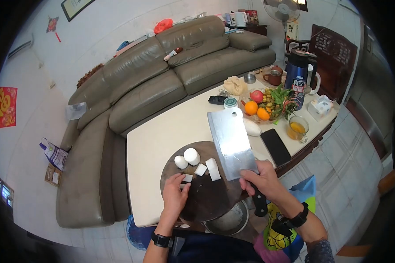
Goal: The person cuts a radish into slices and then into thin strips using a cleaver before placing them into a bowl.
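Note:
My right hand (pixel 265 179) grips the black handle of a cleaver (pixel 232 142), its broad steel blade raised over the right side of a round dark cutting board (pixel 210 199). On the board's left part, my left hand (pixel 175 195) holds a small white radish piece (pixel 187 178) between fingers and thumb. Beyond those fingers lie more cut pieces: a thick round chunk (pixel 192 156), a smaller rounded end (pixel 180 162), a squarish block (pixel 200 169) and a longer block (pixel 213 169). Behind the cleaver, a white radish (pixel 252 127) is partly hidden.
A metal bowl (pixel 245 215) sits below the board's near edge. The cream table (pixel 147 153) also bears a phone (pixel 275 147), a glass cup (pixel 297 128), oranges (pixel 251 108) with other fruit, a blue thermos (pixel 295 79) and a tissue pack (pixel 320 106). A grey sofa (pixel 145 103) stands behind.

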Available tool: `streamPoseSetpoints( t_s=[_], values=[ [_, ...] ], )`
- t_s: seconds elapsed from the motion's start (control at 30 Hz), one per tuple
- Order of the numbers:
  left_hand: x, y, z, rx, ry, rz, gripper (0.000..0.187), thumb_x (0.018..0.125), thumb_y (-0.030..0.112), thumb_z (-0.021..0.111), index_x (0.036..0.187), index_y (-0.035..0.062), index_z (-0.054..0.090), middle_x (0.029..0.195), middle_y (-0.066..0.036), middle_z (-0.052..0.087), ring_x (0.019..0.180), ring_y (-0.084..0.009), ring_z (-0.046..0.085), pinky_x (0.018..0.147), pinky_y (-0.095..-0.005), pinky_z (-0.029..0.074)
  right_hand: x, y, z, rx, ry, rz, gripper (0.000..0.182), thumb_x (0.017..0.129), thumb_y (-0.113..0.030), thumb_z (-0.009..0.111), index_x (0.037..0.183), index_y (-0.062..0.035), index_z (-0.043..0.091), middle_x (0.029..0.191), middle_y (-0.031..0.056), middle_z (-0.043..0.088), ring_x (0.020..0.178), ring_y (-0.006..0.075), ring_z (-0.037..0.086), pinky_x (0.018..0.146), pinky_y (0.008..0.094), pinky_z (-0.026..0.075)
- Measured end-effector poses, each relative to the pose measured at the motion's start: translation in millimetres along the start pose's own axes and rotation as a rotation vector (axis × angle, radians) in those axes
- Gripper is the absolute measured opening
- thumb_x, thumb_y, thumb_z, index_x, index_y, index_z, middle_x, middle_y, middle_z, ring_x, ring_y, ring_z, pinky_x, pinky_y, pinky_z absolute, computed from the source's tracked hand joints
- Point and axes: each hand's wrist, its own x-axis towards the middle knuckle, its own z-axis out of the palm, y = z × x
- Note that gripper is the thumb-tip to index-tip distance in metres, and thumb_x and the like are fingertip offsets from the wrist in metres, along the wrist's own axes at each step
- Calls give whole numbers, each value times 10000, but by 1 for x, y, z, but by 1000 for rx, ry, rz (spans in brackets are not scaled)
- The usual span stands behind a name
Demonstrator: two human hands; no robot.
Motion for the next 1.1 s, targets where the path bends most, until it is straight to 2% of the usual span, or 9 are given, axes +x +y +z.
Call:
streamPoseSetpoints(
  t_s=[0.1, 0.33, 0.43, 0.5, 0.57, 0.63, 0.7, 0.83, 1.1],
  values=[
    [9, -4, 14, 294, 46, 134, 359, 738, 182, 753, 1037, 10, 653, 1026, -178, 641, 974, -344, 590, 837, -419, 478, 15, 16, 4, 31, 44, 39, 181, 905, -102, 542, 774, 19, 574, 643, 55, 594, 470, 77, 509, 442, 214, 395],
    [22, 3, 20, 277, -53, 11, 307, 687, 126, 753, 948, 2, 649, 930, -171, 647, 870, -327, 621, 777, -404, 498, 5, 23, 17, -8, 28, 122, 196, 912, -114, 550, 765, 12, 579, 616, 38, 589, 460, 67, 506, 432, 216, 386],
    [25, 10, 20, 126, -4, -50, 265, 666, 79, 736, 902, 0, 643, 872, -166, 644, 788, -313, 627, 719, -383, 508, 2, 21, 18, -13, 42, 110, 194, 911, -117, 549, 764, 5, 577, 608, 29, 583, 459, 62, 498, 432, 217, 379],
    [24, 19, 18, -157, -79, -293, 267, 636, 57, 729, 885, 16, 642, 888, -151, 646, 806, -328, 604, 710, -410, 498, 0, 19, 17, -30, 45, 113, 193, 911, -119, 548, 763, 2, 574, 608, 27, 582, 459, 60, 493, 431, 218, 375],
    [22, 21, 17, -153, -120, -316, 268, 627, 54, 737, 876, 20, 645, 890, -143, 651, 836, -319, 607, 736, -406, 493, -2, 20, 16, -44, 51, 112, 191, 910, -120, 548, 761, -2, 571, 608, 25, 580, 459, 57, 488, 431, 219, 372],
    [20, 17, 17, -144, -152, -341, 269, 618, 50, 744, 867, 23, 648, 892, -136, 657, 866, -310, 610, 762, -401, 488, -4, 22, 17, -53, 19, 123, 118, 909, -87, 535, 880, 23, 565, 638, 50, 589, 458, 67, 494, 430, 210, 380],
    [17, 8, 21, 101, -108, 51, 275, 618, 75, 761, 869, 29, 661, 934, -124, 663, 942, -293, 604, 832, -390, 463, -3, 24, 18, -62, 8, 126, 115, 910, -88, 534, 884, 21, 562, 638, 50, 589, 459, 67, 494, 431, 209, 382],
    [16, 8, 15, 142, -96, 71, 270, 629, 92, 759, 878, 40, 673, 968, -109, 656, 963, -293, 590, 862, -401, 430, -5, 25, 21, -28, 11, 136, 174, 914, -137, 550, 793, -12, 559, 614, 10, 568, 459, 46, 474, 423, 215, 360],
    [14, 23, 13, 68, -196, 105, 240, 633, 59, 747, 858, 19, 673, 905, -131, 639, 830, -321, 608, 712, -385, 488, -9, 16, 23, -84, -32, 143, 175, 916, -132, 546, 793, -8, 559, 628, 1, 567, 468, 35, 466, 424, 209, 355]
  ],
)
